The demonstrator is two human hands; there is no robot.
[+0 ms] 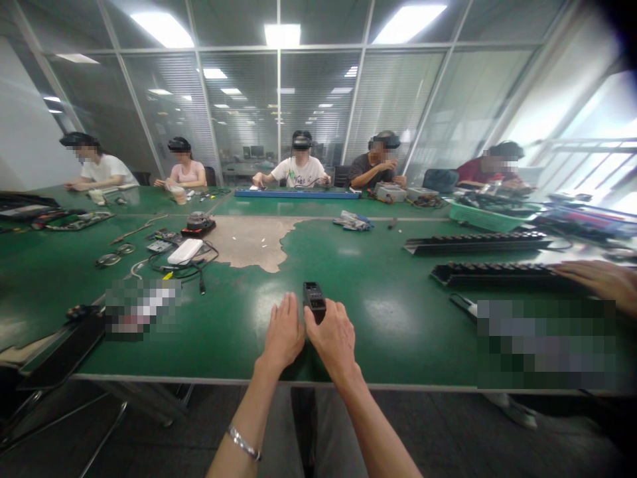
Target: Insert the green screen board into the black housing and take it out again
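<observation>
One-handed: clamping black, boxy, plastic-looking device (313,293) between thumb and fingers of right hand (335,335), with left hand (284,337) beside device, fingers together; could tip from loosened grip.

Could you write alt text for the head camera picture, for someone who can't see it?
A person's right hand holds a small black box on a green table, with the left hand close beside it. Across the table sit five people wearing dark headgear; cables and a white box lie toward the left.
</observation>
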